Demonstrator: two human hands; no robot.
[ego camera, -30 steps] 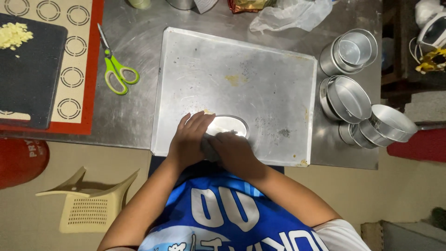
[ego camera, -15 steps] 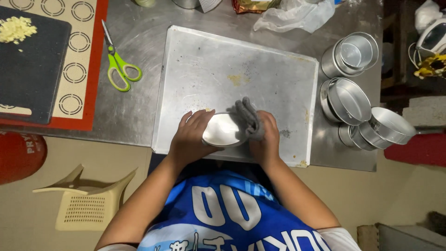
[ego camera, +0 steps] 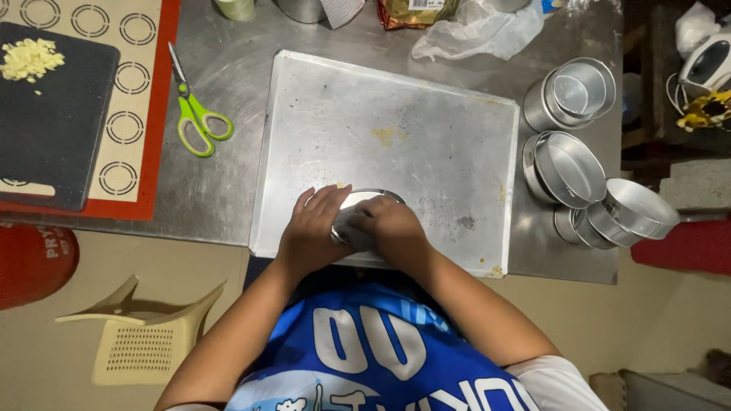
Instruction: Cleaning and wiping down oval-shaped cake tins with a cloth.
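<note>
Overhead view of a steel worktop (ego camera: 228, 190) bearing a large rectangular metal baking sheet (ego camera: 396, 129). At the near edge of the sheet, a small round metal cake tin (ego camera: 365, 202) is held between both hands. The left hand (ego camera: 314, 232) is curled around the tin's left side, fingers wrapped over its rim. The right hand (ego camera: 392, 228) is closed on a grey cloth (ego camera: 349, 232), pressed against the tin; most of the cloth is hidden beneath the hands. To the right of the sheet, a cluster of empty round metal tins (ego camera: 582, 164) stands on the worktop, some nested, some tilted against one another. To the left of the sheet lie green-handled scissors (ego camera: 194, 110), blades pointing away from the person. Further left, a black cutting board (ego camera: 57, 125) carrying chopped pale yellow pieces (ego camera: 30, 59) rests on a red-edged baking mat printed with circles (ego camera: 141, 99). A crumpled clear plastic bag (ego camera: 476, 32) lies at the far edge. Below the worktop, a beige plastic chair (ego camera: 141, 335) stands on the floor.
</note>
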